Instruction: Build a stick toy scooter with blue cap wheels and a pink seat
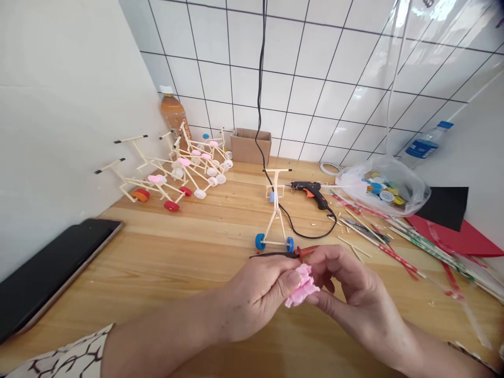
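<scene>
two hands, both nearly closed: the left hand (255, 299) and the right hand (352, 291) pinch one crumpled pink foam piece (302, 286) between them. just beyond the hands lie one red-handled tool (305, 252), one stick cart (274, 220) with blue wheels, and one glue gun (311, 193). farther left stands a cluster of similar carts (177, 170), too tangled to count.

Small craft workspace, wooden workbench (177, 236), white tiled wall (307, 89), hot glue gun (309, 191), scattered wooden sticks (366, 233)

Left hand (255, 299) and right hand (350, 289) close together, both pinching inward
</scene>
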A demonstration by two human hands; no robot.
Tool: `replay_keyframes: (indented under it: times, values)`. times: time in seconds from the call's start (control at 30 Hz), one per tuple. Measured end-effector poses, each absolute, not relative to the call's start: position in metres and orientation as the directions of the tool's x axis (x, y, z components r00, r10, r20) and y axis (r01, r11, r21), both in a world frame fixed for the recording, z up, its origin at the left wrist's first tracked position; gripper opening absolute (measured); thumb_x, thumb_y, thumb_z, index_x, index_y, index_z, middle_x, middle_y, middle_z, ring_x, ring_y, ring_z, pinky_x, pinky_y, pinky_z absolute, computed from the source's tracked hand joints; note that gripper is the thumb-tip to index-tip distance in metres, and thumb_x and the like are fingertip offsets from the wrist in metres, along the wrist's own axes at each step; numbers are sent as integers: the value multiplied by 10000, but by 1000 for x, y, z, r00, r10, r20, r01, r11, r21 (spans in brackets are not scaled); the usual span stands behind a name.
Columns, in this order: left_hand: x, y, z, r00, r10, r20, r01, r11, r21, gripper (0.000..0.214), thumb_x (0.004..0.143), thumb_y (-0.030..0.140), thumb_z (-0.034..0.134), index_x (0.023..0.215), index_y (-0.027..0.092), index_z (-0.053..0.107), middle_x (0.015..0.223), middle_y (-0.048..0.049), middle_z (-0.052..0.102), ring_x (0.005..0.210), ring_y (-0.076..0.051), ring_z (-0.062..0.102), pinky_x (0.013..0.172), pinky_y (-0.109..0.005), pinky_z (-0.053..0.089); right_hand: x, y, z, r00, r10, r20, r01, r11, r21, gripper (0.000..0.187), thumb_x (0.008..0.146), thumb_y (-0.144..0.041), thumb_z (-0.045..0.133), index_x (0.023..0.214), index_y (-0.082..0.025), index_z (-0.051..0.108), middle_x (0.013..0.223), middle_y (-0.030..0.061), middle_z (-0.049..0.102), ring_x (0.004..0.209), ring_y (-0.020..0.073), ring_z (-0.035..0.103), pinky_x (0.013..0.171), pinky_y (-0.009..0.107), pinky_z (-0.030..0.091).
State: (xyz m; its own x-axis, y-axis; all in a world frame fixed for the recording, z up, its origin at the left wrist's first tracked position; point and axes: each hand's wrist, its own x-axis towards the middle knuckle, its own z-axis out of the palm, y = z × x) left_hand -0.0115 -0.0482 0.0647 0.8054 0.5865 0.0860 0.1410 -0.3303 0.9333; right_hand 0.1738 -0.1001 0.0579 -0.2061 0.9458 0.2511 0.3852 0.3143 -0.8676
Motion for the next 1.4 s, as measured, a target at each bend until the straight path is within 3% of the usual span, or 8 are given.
replay_keyframes:
  times: [0.13,0.33,0.5,0.63,0.9,1.1,1.2,1.4]
  values:
    - [-10,-51,62,823,566,52,92,-222,971,346,950,329,290,721,149,478,728,2,483,693,-85,477,671,-187,396,175,-99,60,-340,871,353,456,482,-748,303,822,-151,601,1087,-289,549,859,1,620,751,122,556,649,241,467]
    - [-5,-52,54,833,553,-30,76,-61,995,358,920,392,369,687,144,483,678,7,487,657,-85,481,644,-196,401,173,-95,56,-396,789,471,426,612,-667,205,821,-57,554,926,-229,594,742,-3,665,709,139,596,691,285,478]
    - [-8,-51,57,823,567,-13,76,-87,993,421,934,423,297,750,131,538,722,-15,514,694,-105,487,671,-226,407,173,-94,53,-340,865,369,470,496,-730,71,819,-139,569,810,-204,597,689,17,647,643,148,580,606,276,465]
    - [-11,-49,61,784,620,11,159,-218,963,345,911,426,374,989,145,558,869,-38,590,769,-130,523,671,-225,412,173,-93,51,-224,927,302,493,375,-785,33,811,-218,589,838,-200,582,743,29,640,628,136,542,570,251,448]
    - [-11,-52,50,744,620,249,166,-533,830,289,920,254,354,686,161,494,652,-4,543,610,-99,484,604,-200,371,165,-100,53,-301,916,266,473,386,-792,8,843,-204,524,835,-201,520,693,4,571,603,114,475,548,233,407]
    - [-8,-54,48,709,688,151,152,-359,921,285,912,333,393,752,153,544,698,-8,565,637,-101,489,606,-202,384,171,-97,56,-319,915,247,425,371,-826,39,861,-228,517,850,-195,536,709,10,596,616,113,512,564,233,414]
    - [-10,-48,51,669,743,33,190,-214,958,334,908,428,377,1020,167,553,771,-6,549,687,-113,481,624,-216,393,187,-83,58,-177,947,268,469,320,-823,97,840,-268,561,908,-200,563,748,17,618,628,123,535,555,237,412]
    - [-12,-42,50,631,775,-11,153,-111,982,269,905,330,393,1067,173,540,858,-23,532,657,-95,446,614,-225,398,271,-23,73,401,797,452,755,-8,-655,261,741,-389,624,905,-192,579,759,41,604,653,165,537,590,294,411]
